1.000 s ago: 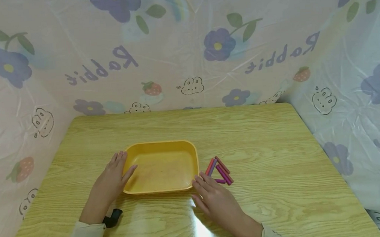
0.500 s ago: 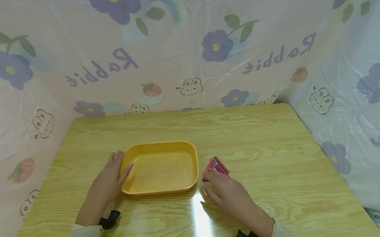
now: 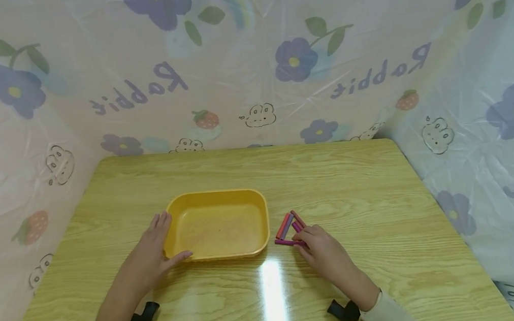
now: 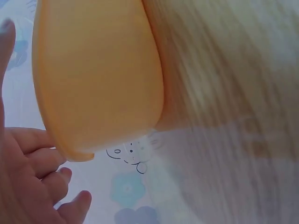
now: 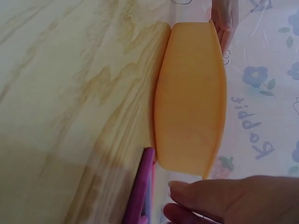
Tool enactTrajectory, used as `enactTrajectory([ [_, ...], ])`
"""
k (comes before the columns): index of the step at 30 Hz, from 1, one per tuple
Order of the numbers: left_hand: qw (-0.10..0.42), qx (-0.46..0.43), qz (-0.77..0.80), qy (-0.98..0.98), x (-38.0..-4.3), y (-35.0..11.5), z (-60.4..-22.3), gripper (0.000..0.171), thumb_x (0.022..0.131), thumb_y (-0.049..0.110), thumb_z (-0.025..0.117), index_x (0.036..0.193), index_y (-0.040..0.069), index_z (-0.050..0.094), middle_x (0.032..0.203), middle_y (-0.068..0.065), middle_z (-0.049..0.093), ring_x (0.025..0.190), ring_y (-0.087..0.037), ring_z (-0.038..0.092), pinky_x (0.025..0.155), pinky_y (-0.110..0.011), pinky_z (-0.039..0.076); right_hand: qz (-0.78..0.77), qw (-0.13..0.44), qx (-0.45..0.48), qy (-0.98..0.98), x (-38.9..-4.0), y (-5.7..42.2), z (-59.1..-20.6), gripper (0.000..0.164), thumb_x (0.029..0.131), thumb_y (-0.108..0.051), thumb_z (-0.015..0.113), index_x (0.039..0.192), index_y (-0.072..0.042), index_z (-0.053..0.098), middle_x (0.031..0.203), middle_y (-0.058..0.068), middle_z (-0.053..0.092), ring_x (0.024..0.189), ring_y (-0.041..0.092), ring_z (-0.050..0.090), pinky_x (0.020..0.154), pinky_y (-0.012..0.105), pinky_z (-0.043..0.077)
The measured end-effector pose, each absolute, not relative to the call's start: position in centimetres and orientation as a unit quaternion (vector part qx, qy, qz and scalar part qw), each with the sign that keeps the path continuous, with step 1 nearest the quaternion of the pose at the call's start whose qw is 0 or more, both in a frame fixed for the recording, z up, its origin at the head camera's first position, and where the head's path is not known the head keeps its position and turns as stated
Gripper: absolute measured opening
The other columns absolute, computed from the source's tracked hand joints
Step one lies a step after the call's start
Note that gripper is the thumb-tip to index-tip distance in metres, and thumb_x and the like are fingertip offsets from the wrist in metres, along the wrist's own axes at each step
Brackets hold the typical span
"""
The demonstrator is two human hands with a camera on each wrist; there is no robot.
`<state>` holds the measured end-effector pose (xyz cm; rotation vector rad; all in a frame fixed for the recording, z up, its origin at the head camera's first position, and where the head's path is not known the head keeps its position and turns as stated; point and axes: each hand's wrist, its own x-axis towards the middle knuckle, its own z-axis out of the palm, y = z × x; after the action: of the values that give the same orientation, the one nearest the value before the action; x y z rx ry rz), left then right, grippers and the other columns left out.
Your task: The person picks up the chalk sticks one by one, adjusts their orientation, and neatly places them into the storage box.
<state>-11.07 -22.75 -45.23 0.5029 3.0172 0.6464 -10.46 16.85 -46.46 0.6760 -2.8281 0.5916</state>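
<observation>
A shallow yellow-orange plastic tray (image 3: 218, 224) sits on the wood-grain table with nothing in it. My left hand (image 3: 147, 246) rests at its left end, fingers along the outer side and thumb at the front-left corner. To the tray's right lie several short coloured sticks, red, violet, magenta and brown. My right hand (image 3: 325, 254) reaches over them from the front, thumb and fingertips at the right end of the front magenta stick (image 3: 287, 242). The right wrist view shows that stick (image 5: 140, 186) beside my bent thumb and finger; I cannot tell whether they pinch it.
The wooden table (image 3: 355, 182) stretches out on both sides and behind the tray. A printed cloth curtain (image 3: 226, 66) hangs along the back and sides. Each wrist carries a black strap piece (image 3: 343, 312).
My right hand has left the tray's front-right corner and moved right onto the sticks, its fingertips drawing together. My left thumb has slid down toward the tray's front corner.
</observation>
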Motion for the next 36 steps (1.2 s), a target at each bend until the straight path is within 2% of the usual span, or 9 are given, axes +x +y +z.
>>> enactTrajectory([
  [4,0.007,0.163,0.179,0.970,-10.5,-22.7,-45.5,0.108,0.079,0.067,0.054,0.148,-0.001,0.007,0.153,-0.018,0.004,0.140,-0.034,0.003,0.104,-0.058,0.020,0.195,0.097,0.241,-0.946,-10.8,16.7,-47.0,0.012,0.077,-0.013,0.076,0.087,-0.012,0.070,0.085,-0.004,0.064,0.078,0.012,0.053,0.068,0.030,0.050],
  [9,-0.004,0.159,0.148,0.976,-10.2,-22.8,-45.9,0.107,0.078,0.067,0.055,0.147,-0.002,0.011,0.152,-0.021,0.009,0.139,-0.036,0.008,0.105,-0.056,0.021,0.186,0.111,0.258,-0.942,-11.2,16.6,-47.6,0.014,0.075,-0.013,0.078,0.085,-0.011,0.070,0.082,-0.005,0.063,0.073,0.011,0.050,0.064,0.027,0.047],
  [17,-0.008,0.155,0.141,0.978,-10.1,-22.8,-46.0,0.107,0.079,0.069,0.052,0.147,-0.004,0.013,0.152,-0.022,0.011,0.138,-0.037,0.011,0.105,-0.056,0.021,0.178,0.084,0.250,-0.948,-11.3,16.4,-48.0,0.011,0.077,-0.015,0.077,0.084,-0.011,0.069,0.079,-0.005,0.063,0.074,0.011,0.050,0.067,0.028,0.047],
  [24,0.000,0.155,0.142,0.978,-10.2,-22.7,-45.7,0.108,0.078,0.070,0.051,0.147,-0.004,0.013,0.151,-0.024,0.012,0.139,-0.036,0.008,0.106,-0.056,0.020,0.179,0.082,0.259,-0.946,-11.4,16.1,-48.1,0.011,0.077,-0.015,0.076,0.085,-0.011,0.069,0.079,-0.005,0.063,0.075,0.012,0.052,0.068,0.029,0.047],
  [33,-0.002,0.170,0.154,0.973,-10.2,-22.4,-45.3,0.104,0.077,0.067,0.056,0.145,-0.005,0.023,0.149,-0.023,0.020,0.137,-0.037,0.017,0.103,-0.056,0.025,0.207,0.068,0.269,-0.938,-11.5,15.6,-48.3,0.007,0.079,-0.010,0.074,0.084,-0.012,0.069,0.082,-0.006,0.064,0.079,0.012,0.056,0.074,0.031,0.049],
  [36,-0.004,0.171,0.154,0.973,-10.2,-22.3,-45.2,0.102,0.077,0.065,0.058,0.145,-0.003,0.025,0.149,-0.022,0.022,0.137,-0.037,0.019,0.103,-0.056,0.027,0.212,0.062,0.274,-0.936,-11.5,15.5,-48.4,0.007,0.080,-0.011,0.073,0.084,-0.012,0.069,0.081,-0.006,0.062,0.078,0.010,0.054,0.071,0.029,0.049],
])
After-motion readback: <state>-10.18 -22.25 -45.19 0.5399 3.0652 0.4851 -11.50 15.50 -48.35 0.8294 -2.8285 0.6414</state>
